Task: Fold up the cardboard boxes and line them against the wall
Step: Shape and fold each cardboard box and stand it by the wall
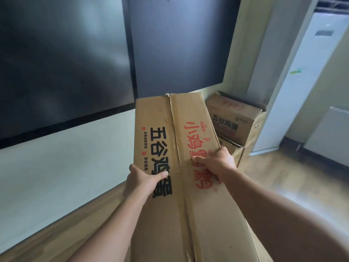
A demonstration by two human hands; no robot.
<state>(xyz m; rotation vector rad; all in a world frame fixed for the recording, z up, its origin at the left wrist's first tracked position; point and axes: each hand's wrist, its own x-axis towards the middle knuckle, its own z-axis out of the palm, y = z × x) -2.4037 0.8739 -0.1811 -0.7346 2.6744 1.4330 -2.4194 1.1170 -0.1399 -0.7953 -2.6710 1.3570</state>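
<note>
The left hand (140,181) has its thumb laid over the top face of a flattened cardboard box (170,140), the other fingers curled under the left edge, so it is clamped on that edge. The right hand (217,163) does the same on the right edge, thumb pressed flat beside the red lettering and fingers wrapped round the side. Between the two hands the box is held up off the floor, its far end pointing toward the wall (79,148); black characters run down its left panel, red ones down the right, with a torn seam between them. Past its far right corner, a stack of boxes (236,121) stands on the wooden floor (283,176) in the corner, the upper one with its flaps open. Just beside that stack rises a tall white standing unit (302,76). On the wall behind hang large dark panels (66,59), with pale wall below them.
</note>
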